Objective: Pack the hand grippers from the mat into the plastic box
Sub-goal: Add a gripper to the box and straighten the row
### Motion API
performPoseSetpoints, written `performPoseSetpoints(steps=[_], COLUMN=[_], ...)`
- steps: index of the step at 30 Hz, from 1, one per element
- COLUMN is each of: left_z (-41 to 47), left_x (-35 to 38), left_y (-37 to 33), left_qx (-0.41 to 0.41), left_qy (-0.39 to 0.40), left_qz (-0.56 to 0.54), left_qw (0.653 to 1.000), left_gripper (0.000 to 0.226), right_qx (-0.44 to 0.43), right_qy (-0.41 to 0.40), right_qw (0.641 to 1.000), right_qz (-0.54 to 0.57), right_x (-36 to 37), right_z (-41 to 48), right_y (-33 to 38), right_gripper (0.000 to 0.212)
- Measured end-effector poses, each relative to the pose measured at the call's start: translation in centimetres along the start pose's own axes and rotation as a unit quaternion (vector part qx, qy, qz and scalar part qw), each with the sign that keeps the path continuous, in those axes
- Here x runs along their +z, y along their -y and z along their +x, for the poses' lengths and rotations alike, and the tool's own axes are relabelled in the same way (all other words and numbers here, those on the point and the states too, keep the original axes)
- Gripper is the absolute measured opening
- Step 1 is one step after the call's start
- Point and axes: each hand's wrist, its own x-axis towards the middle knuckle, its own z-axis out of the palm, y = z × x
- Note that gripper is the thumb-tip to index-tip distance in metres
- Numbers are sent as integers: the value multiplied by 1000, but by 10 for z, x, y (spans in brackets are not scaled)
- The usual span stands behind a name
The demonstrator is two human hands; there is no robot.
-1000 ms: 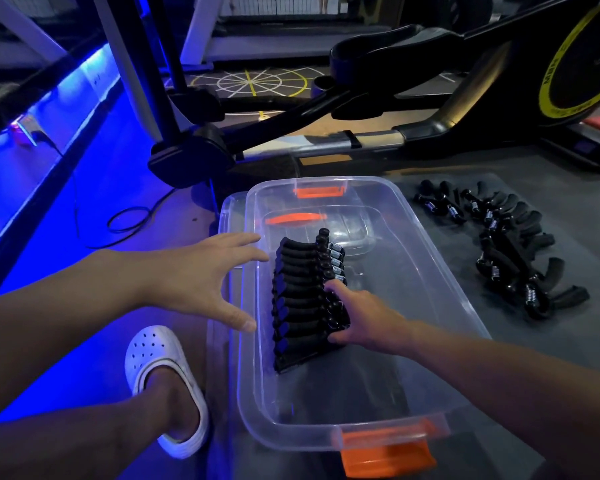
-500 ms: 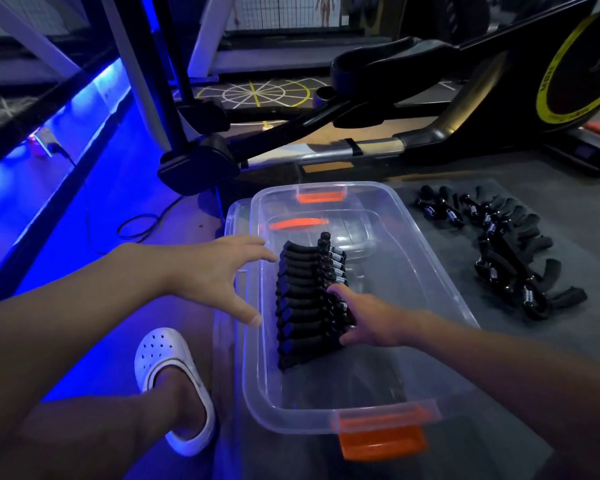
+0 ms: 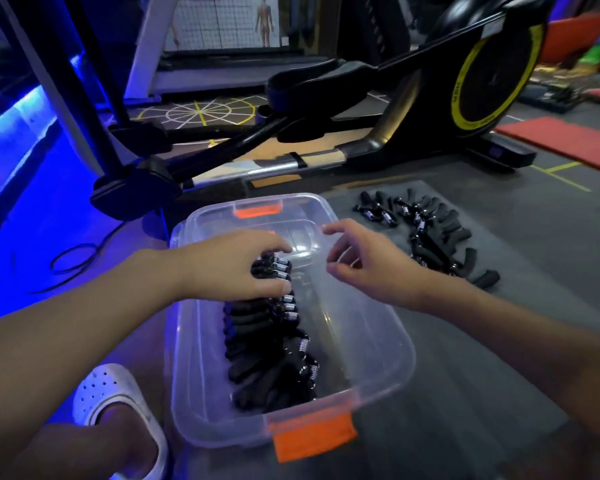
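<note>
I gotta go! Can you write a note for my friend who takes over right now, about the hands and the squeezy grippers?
Left hand: grips the far end of the packed grippers in the plastic box.
Right hand: hovers over the box, fingers loose, holding nothing.
Done: one row packed along the box's left side.
To do: the loose grippers lie on the mat, right of the box; pack them.

The left hand (image 3: 232, 268) is held palm down, its bare forearm stretched in from the lower left, and its fingers are curled over the black metal-sprung hand grippers (image 3: 257, 327). The right hand (image 3: 368, 268) is raised just beside it, untouching, with fingers loosely bent and empty.
</note>
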Motion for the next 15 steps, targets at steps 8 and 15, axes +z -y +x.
performPoseSetpoints(steps=[8, 15], left_z=[57, 48], left_x=[30, 19], left_y=[-31, -3], left_qx=[53, 17], left_qy=[39, 60], left_qz=[32, 49], left_qw=[997, 997], left_gripper=[53, 46], right_qx=[25, -37], right_qy=[-66, 62], right_qw=[996, 988], right_qz=[-52, -134], right_x=[-26, -10], right_z=[-25, -13], right_y=[-35, -13], right_gripper=[21, 16])
